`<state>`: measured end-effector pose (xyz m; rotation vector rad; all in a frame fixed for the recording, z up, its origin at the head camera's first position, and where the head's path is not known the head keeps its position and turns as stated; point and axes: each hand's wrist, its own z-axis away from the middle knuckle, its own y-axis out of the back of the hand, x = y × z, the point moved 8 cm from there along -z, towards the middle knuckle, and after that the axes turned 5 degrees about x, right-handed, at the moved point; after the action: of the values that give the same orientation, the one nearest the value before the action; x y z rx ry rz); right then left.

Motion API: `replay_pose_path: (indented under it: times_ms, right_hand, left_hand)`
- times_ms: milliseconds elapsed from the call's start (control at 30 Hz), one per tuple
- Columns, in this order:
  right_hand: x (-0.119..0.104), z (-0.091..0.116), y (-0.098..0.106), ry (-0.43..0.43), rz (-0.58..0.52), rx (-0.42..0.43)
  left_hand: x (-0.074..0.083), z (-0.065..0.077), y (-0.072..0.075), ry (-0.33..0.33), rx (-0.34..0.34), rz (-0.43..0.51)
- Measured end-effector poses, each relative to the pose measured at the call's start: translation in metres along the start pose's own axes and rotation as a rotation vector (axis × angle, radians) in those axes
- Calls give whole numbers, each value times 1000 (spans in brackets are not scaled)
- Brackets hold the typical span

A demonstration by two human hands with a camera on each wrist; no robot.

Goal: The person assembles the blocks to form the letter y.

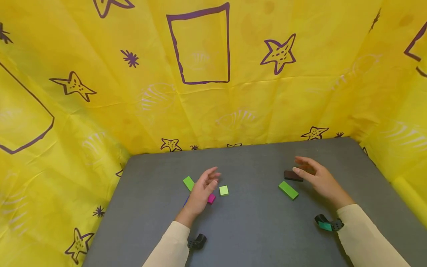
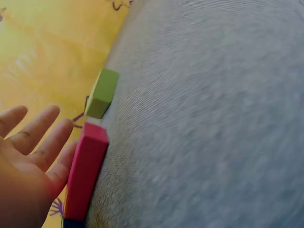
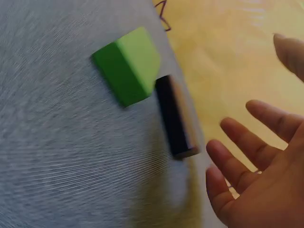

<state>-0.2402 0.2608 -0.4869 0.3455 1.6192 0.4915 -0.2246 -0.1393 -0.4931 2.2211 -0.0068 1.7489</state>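
Observation:
My left hand (image 1: 201, 191) hovers over several blocks on the left, fingers relaxed and holding nothing. Partly beneath it in the head view lie a long green block (image 1: 188, 183), a magenta block (image 1: 211, 199) and a sliver of blue. A light green block (image 1: 224, 190) sits just to its right; the left wrist view shows the magenta block (image 2: 88, 171) beside the little finger. On the other side, my right hand (image 1: 318, 180) has loosely spread fingers with nothing in them. Its thumb overlaps a dark brown block (image 1: 293, 175). A green block (image 1: 288, 190) lies nearer me.
The blocks lie on a dark grey table (image 1: 253, 230). Yellow cloth (image 1: 207, 111) with purple drawings rises along its back and both sides. A black strapped device (image 1: 197, 241) is at the left wrist, another (image 1: 328, 223) at the right.

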Motion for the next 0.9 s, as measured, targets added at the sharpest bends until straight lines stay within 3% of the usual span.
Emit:
replay_pose_path:
  times_ms: [133,267,433,633,900]
  right_hand:
    - [14,-1,-6,-21,10,38]
    - [24,1,-11,-5,11,75]
    - [32,4,-16,36,24,121]
    - [28,5,-20,128,145,169]
    - [22,4,-21,174,208,216]
  left_hand:
    - [-1,2,-10,-9,-4,-144]
    - [-9,5,-19,18,-24,-213]
    - [-14,6,-23,0,5,-302]
    - [-12,8,-25,-21,36,-461]
    - [-10,8,-26,-53,77,-513]
